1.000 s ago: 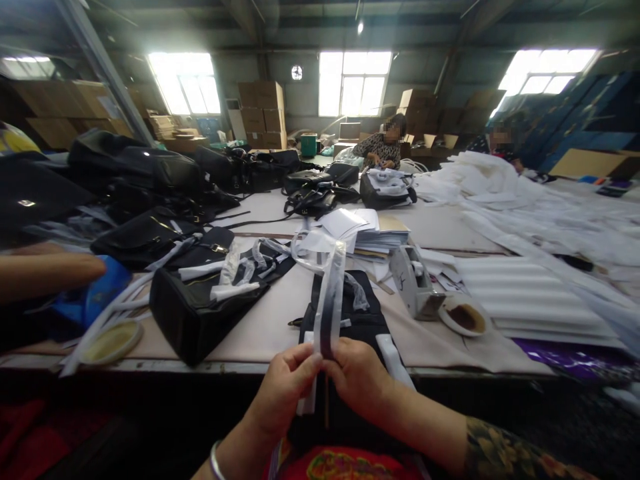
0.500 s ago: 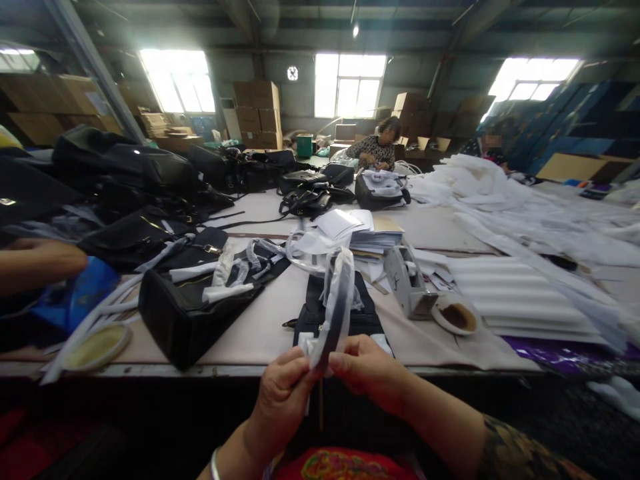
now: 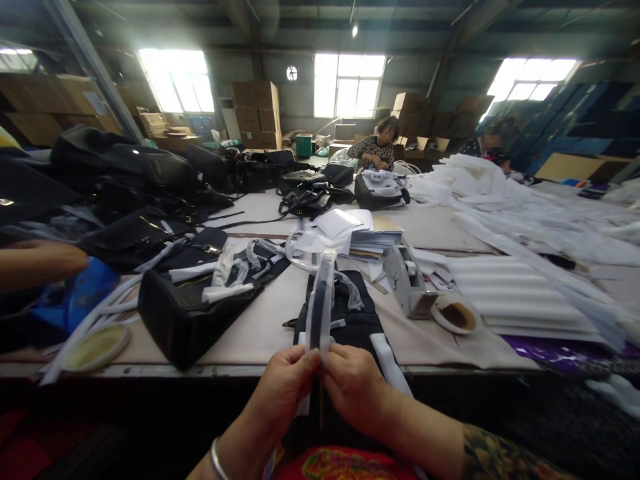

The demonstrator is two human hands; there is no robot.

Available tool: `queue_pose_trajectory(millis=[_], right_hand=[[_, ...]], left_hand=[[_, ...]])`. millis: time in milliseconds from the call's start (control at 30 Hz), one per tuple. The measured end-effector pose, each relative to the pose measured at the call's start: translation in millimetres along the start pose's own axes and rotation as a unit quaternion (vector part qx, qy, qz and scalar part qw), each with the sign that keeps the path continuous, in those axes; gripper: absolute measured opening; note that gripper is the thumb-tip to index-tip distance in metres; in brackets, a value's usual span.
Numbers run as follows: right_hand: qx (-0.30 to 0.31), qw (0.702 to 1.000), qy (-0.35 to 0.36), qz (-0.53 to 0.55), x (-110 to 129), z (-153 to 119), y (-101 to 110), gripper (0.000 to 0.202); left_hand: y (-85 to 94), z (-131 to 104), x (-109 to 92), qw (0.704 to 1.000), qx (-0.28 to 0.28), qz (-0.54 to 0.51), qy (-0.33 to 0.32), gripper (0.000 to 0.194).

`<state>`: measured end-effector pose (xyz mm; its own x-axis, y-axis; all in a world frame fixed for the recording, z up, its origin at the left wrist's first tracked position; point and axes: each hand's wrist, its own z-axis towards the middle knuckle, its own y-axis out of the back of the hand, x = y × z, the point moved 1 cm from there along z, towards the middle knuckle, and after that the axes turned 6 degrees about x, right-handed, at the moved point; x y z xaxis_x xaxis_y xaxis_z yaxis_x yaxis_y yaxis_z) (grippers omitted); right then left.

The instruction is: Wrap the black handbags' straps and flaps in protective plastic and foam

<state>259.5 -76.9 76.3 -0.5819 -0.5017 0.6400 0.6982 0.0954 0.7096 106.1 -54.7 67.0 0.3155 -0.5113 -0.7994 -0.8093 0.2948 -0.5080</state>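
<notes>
A dark bag strap (image 3: 319, 307) in clear plastic wrap stands up between my hands. My left hand (image 3: 287, 383) pinches its lower end from the left, thumb on the wrap. My right hand (image 3: 355, 383) closes on the same spot from the right, fingers touching the left ones. Behind and below the strap lies a black bag (image 3: 360, 307), reaching over the table edge towards me. White foam wrap (image 3: 387, 360) covers a part at its right side. Where the strap joins the bag is hidden by my hands.
Left of me lies another black bag (image 3: 175, 327) with wrapped handles. A tape dispenser (image 3: 407, 283), a tape roll (image 3: 455, 315) and white foam sheets (image 3: 520, 293) lie to the right. Stacked papers (image 3: 375, 237) stand ahead. A co-worker's arm (image 3: 43, 263) reaches in from the left.
The wrapped strap has shifted left and stands straighter. My right hand has moved left and down, closer to my left hand. More white foam shows at the bag's right side.
</notes>
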Motion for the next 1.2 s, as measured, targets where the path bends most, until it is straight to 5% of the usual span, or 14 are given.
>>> queue_pose_trajectory(millis=[67, 167, 300, 433, 567, 733, 833, 900, 1000, 1100, 1200], right_hand=[[0.008, 0.999, 0.036, -0.026, -0.8, 0.8, 1.1, 0.027], [0.063, 0.989, -0.002, 0.136, -1.5, 5.5, 10.9, 0.029], [0.135, 0.905, -0.154, 0.373, -2.9, 11.9, 21.3, 0.049], [0.134, 0.868, -0.23, 0.419, -4.9, 14.1, 18.8, 0.053], [0.137, 0.908, -0.193, 0.345, -6.3, 14.8, 16.1, 0.04], [0.08, 0.992, -0.03, 0.088, -5.2, 10.5, 10.8, 0.024], [0.051, 0.999, -0.004, -0.015, -4.5, 6.2, 7.5, 0.026], [0.063, 0.996, -0.023, 0.052, -4.5, 5.3, 10.1, 0.025], [0.109, 0.944, -0.11, 0.292, -6.1, 6.1, 18.9, 0.02], [0.126, 0.839, -0.26, 0.461, -9.4, 5.3, 22.6, 0.043], [0.113, 0.738, -0.327, 0.579, -10.4, 2.7, 16.1, 0.053]], left_hand=[[-2.2, 1.8, -0.1, 0.999, -0.011, -0.028, -0.013, 0.043], [1.1, 2.0, -1.7, 0.998, -0.016, -0.056, -0.023, 0.039], [6.8, 0.3, -2.7, 0.998, -0.008, -0.056, -0.024, 0.038], [8.1, -1.3, 0.6, 0.999, 0.004, -0.039, -0.017, 0.038], [8.3, -1.9, 6.6, 0.999, -0.001, -0.045, -0.004, 0.039], [1.4, -0.7, 6.3, 0.999, -0.019, -0.021, -0.025, 0.04], [-2.5, -1.9, 0.4, 0.992, -0.044, 0.099, -0.063, 0.034], [-2.4, -4.4, -3.3, 0.965, -0.054, 0.234, -0.108, 0.028], [1.8, -8.8, -5.0, 0.884, -0.057, 0.418, -0.199, 0.027], [8.0, -11.7, -1.7, 0.791, -0.029, 0.541, -0.283, 0.028], [13.8, -12.9, 2.9, 0.727, 0.032, 0.6, -0.331, 0.024]])
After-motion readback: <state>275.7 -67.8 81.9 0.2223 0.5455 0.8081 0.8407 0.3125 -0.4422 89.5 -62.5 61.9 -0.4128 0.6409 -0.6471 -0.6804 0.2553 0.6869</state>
